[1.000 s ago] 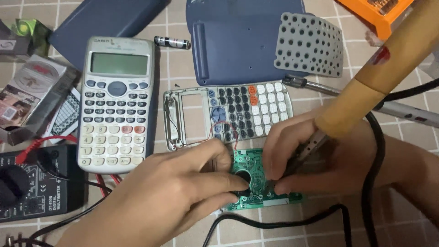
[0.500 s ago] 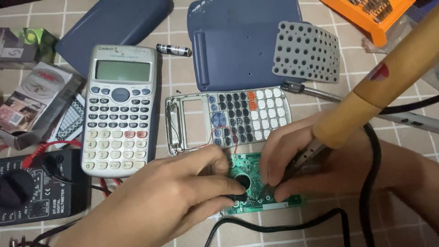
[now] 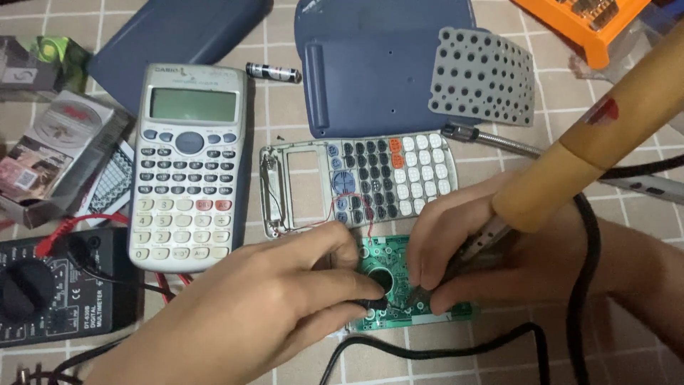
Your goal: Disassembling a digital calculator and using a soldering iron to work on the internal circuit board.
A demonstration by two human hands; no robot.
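My left hand presses its fingers on the left side of a green circuit board lying on the tiled table, next to the board's round hole. My right hand grips a wooden-handled soldering iron, whose metal tip touches the board near its middle. Thin red wires run from the board to an opened calculator front with grey and white keys, lying just behind the board.
A whole grey calculator lies left of centre, a black multimeter at the lower left. Behind are a blue calculator back cover, a grey rubber keypad mat, a small battery, an orange tray. A black cord crosses the front.
The view has shifted slightly. Both hands stay on the circuit board with the iron's tip held at it.
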